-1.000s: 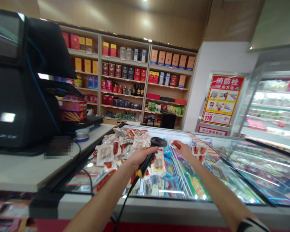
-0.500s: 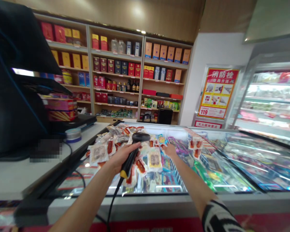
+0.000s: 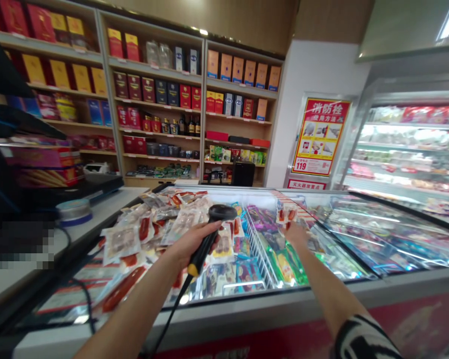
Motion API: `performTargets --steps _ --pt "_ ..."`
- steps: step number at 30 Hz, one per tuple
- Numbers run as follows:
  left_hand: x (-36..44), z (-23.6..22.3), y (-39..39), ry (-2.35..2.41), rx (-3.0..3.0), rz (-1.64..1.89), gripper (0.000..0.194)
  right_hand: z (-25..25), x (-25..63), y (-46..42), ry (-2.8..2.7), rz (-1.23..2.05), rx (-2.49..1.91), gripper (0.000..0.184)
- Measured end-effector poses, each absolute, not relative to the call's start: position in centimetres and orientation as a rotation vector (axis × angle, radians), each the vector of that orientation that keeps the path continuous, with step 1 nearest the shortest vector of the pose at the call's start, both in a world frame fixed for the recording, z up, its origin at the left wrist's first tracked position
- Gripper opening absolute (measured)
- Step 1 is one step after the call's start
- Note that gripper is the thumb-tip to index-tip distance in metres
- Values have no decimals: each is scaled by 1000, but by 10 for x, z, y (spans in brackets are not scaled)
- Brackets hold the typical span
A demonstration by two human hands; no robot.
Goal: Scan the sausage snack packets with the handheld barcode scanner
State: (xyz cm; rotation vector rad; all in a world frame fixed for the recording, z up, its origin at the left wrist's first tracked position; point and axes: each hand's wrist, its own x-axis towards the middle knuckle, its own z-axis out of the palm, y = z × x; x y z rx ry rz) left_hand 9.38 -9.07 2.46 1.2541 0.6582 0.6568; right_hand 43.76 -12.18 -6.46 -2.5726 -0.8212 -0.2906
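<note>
A black barcode scanner (image 3: 202, 252) with a yellow band and a cable is in my left hand (image 3: 192, 244), fingers wrapped round its handle. Its head points away from me over clear vacuum packets. To the right, my right hand (image 3: 296, 235) has its fingers closed at the lower edge of a few packets of red sausage (image 3: 286, 214) on the freezer's glass lid. A red piece shows at the fingertips; the hand partly hides it. A larger heap of sausage and pale meat packets (image 3: 144, 228) lies on the glass to the left.
Under the glass of the chest freezer (image 3: 284, 294) are bagged goods and a white wire basket (image 3: 260, 244). At left, a counter (image 3: 7, 284) carries a roll of tape (image 3: 74, 212) and a dark machine. Shelves of boxes (image 3: 153, 92) stand behind.
My right hand has moved right, from beside the scanner to the small group of sausage packets. My left hand still holds the scanner. The view has turned right and shows more of the left heap.
</note>
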Motion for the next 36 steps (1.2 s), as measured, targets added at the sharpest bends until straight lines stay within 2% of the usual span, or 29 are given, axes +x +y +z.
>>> performTargets --steps 3,8,18,36 --pt "93 29 -94 663 1273 661 24 -75 437 -117 -955 -210 -2530 36" --pt "79 33 -99 602 1264 687 28 -82 419 -118 -1038 -233 -2343 32" --pt "55 29 -109 609 1349 686 31 -46 336 -107 -1443 -283 -1760 30" --pt "45 29 -105 599 1348 684 30 -32 326 -83 -1581 -380 -1706 29"
